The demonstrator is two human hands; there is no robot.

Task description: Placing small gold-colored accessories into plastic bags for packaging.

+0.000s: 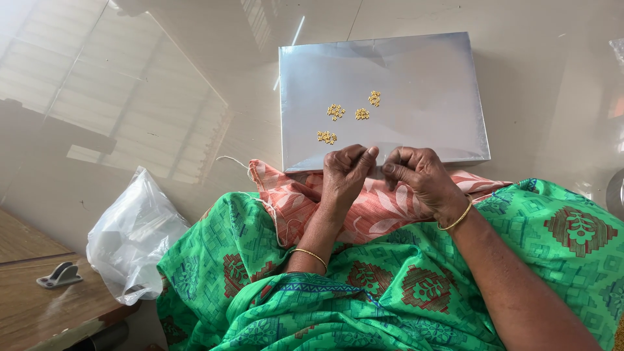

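Starting at the left, we see a wooden worktop (39, 305) corner with a small metal bracket (60, 275) on it, then a crumpled clear plastic bag (133, 237) on the glossy floor (162, 97). Across our lap, over green patterned cloth (390, 292), lies an orange flowered cloth (364, 208) trailing a white thread (242, 166). Our left hand (344, 175) and right hand (419, 179) meet at the near edge of a silver box (422, 65), fingers curled narrow and pinched; what they hold is too small to tell. Four little heaps of gold beads (336, 112) sit on the box, just beyond the hands. We judge this to be beadwork on the cloth, calling for fine fingertip control.
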